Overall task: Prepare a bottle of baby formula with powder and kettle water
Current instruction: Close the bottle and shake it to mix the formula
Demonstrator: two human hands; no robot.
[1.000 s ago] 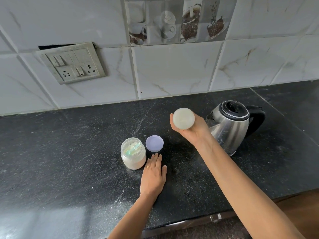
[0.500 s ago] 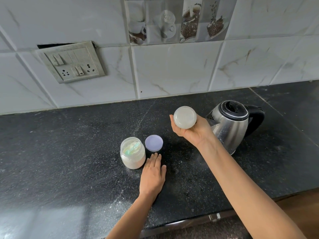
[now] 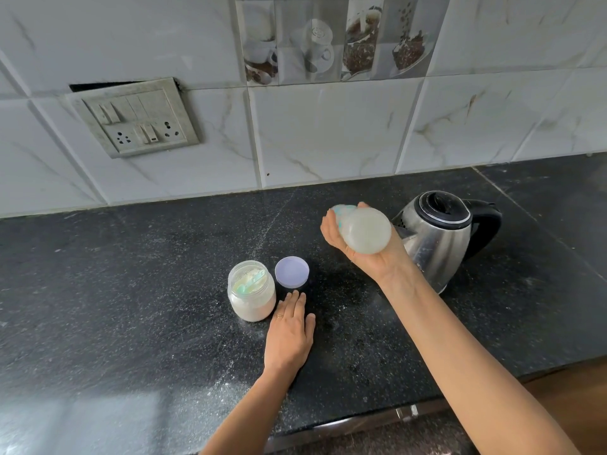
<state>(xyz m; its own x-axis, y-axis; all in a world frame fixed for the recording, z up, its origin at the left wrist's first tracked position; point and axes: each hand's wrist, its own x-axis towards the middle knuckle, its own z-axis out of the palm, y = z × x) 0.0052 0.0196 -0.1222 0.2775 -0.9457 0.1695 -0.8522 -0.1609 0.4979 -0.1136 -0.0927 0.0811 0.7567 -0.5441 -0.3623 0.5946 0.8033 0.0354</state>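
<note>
You are holding the baby bottle (image 3: 364, 230) in your right hand (image 3: 368, 254), raised above the black granite countertop (image 3: 131, 290). Your fingers are curling round the bottle from beneath and gripping it firmly. The bottle is lying tipped over, with its round, cloudy base facing toward you and its teal-trimmed top end pointing away toward the tiled wall. It is sitting just in front of the steel electric kettle (image 3: 440, 238), which is standing upright on the countertop with its black lid down and its black handle turned to the right.

You are resting your left hand (image 3: 289, 333) flat on the countertop, palm down, fingers straight and lying close together, holding nothing. A ring is showing on one finger. Your fingertips are lying just beside the open jar of formula powder (image 3: 252, 292), which is standing upright to their left. A pale green scoop (image 3: 251, 284) is lying inside the jar on top of the powder. The jar's lilac lid (image 3: 291, 271) is sitting on the countertop just to the right of the jar, beyond your fingertips. Fine white specks are dusting the countertop around the jar and your left hand.
</note>
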